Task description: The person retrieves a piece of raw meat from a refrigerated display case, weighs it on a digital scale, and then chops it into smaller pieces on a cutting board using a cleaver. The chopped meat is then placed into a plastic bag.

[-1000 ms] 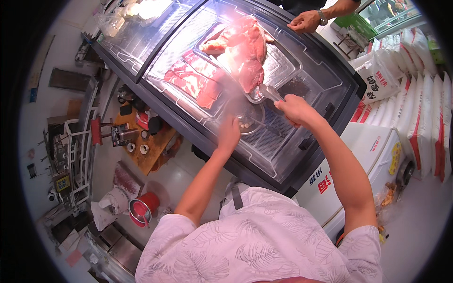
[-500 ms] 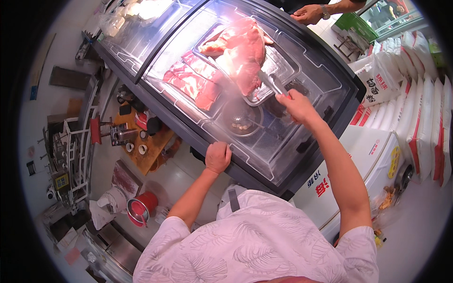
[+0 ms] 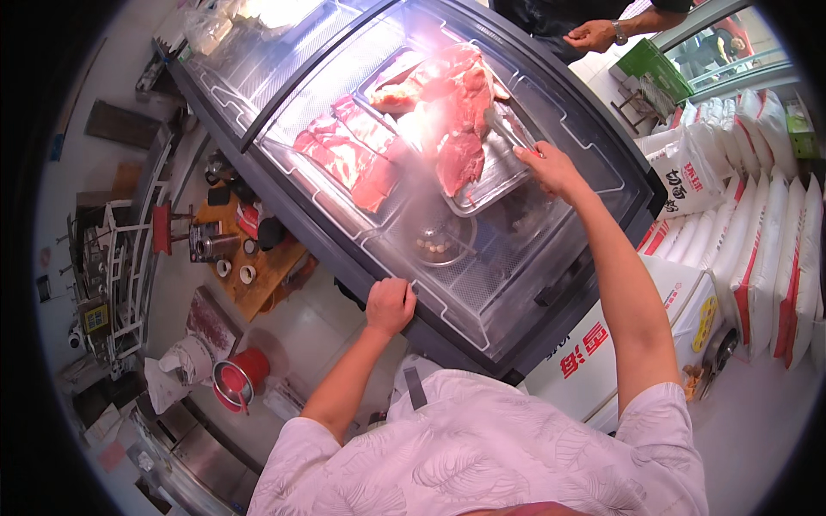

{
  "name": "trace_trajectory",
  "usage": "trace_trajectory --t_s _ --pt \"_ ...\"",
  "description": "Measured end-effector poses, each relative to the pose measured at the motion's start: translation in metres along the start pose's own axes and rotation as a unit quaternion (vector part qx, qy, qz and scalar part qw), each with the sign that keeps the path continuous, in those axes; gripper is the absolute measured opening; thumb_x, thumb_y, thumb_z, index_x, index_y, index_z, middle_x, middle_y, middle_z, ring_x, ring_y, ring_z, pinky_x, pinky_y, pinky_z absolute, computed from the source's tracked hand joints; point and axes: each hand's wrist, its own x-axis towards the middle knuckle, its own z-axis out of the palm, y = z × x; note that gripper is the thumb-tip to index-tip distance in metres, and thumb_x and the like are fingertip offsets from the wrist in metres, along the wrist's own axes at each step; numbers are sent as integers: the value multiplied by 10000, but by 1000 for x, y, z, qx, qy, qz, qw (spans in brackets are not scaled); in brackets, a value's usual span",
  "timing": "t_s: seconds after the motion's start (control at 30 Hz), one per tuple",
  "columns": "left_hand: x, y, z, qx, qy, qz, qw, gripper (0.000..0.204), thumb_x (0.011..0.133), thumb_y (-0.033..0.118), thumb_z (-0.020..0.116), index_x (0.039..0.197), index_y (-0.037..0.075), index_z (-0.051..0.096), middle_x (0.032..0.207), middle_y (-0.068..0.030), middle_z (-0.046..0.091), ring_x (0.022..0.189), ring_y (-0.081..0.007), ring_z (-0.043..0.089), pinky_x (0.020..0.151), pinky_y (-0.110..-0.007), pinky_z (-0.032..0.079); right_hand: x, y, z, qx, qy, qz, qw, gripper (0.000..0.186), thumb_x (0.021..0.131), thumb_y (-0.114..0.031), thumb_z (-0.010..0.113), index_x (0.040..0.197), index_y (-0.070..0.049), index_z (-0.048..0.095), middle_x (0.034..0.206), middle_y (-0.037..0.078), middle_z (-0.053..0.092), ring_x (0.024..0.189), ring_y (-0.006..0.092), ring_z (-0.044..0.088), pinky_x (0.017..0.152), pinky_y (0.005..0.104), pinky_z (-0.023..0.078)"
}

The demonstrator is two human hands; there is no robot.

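Metal tongs (image 3: 509, 131) are in my right hand (image 3: 551, 168), which reaches over the display case (image 3: 508, 337). Their tips meet the right side of a big slab of raw meat (image 3: 456, 116). This slab lies on a metal tray (image 3: 501, 179), its lower end hanging toward the tray's near corner. Left of it, flat strips of streaky meat (image 3: 348, 150) rest in the case. My left hand (image 3: 391, 305) is closed on the near edge of the case. A round metal bowl (image 3: 446, 248) with small pale pieces sits under the hazy cover, near the tray.
Another person's hand (image 3: 592, 36), with a wristwatch, is beyond the far side. Stacked white sacks (image 3: 731, 224) and a white chest freezer (image 3: 641, 322) stand at right. A wooden table (image 3: 258, 279) with cups and a red bucket (image 3: 249, 370) are at left.
My right hand and the tongs have shifted slightly up and right along the meat. The meat's lower end has changed shape, baring more tray. My left hand still grips the edge.
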Motion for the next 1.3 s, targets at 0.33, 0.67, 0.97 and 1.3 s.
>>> trace_trajectory --t_s 0.33,0.67,0.97,1.3 --pt "1 0 1 14 7 18 1000 149 898 128 707 823 87 585 771 -108 555 750 -329 579 703 -464 453 71 -22 -33 -146 60 -191 969 741 944 -704 674 1241 -25 679 1047 228 753 940 373 737 825 472 570" --pt "-12 -6 8 37 -38 25 998 136 896 128 670 831 81 560 817 -149 565 810 -377 578 739 -501 449 116 -50 -56 -330 23 -191 924 709 973 -651 618 1431 -113 680 1415 216 691 1313 388 662 1100 482 517" --pt "-11 -2 10 78 -39 19 996 136 910 140 664 829 81 571 820 -146 571 818 -383 581 750 -513 449 98 -23 -31 -235 107 -199 945 510 959 -639 650 1213 -223 798 1188 135 787 1171 370 726 986 494 560" --pt "-12 3 5 61 -29 16 998 111 925 151 653 892 68 586 863 -160 588 850 -386 598 782 -519 464 5 65 -9 -97 110 -194 970 593 938 -654 676 1063 -79 749 1100 210 775 1039 437 731 891 511 567"
